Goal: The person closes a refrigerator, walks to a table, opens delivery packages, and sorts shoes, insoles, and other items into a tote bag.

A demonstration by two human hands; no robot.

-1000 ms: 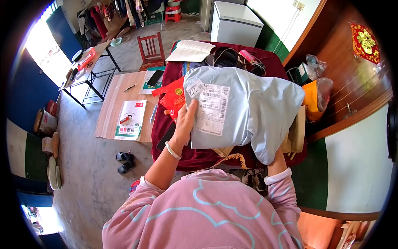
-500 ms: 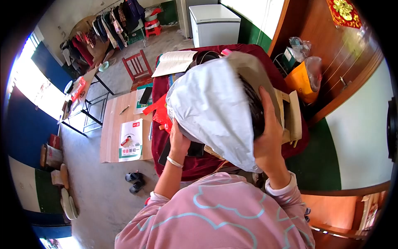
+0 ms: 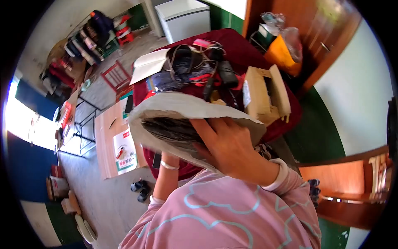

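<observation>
Since the earlier frames, the pale grey plastic bag (image 3: 182,101) has turned in my grip: its mouth, at my right half a second ago, now gapes towards me, and the label seen at first is out of sight. More of the cardboard box (image 3: 253,97) shows as a result.

Position of bag: raised over the near part of the table's dark red cloth (image 3: 240,43), tilted, with dark, crinkled contents (image 3: 168,130) visible within.

Right hand (image 3: 233,150): fingers reach through the mouth, the index extended against the dark contents; the fingertips are hidden, so I cannot tell whether they close on anything. Left hand (image 3: 170,157): mostly concealed beneath the bag, at its near left side, a white bangle (image 3: 169,166) on the wrist; I cannot tell how its fingers stand.

Surroundings: beyond the bag lie tangled cables (image 3: 188,62) and an open notebook (image 3: 148,65); the box stands to the right, its flap raised. On the wooden table (image 3: 104,143) to the left rests a booklet (image 3: 125,152).
</observation>
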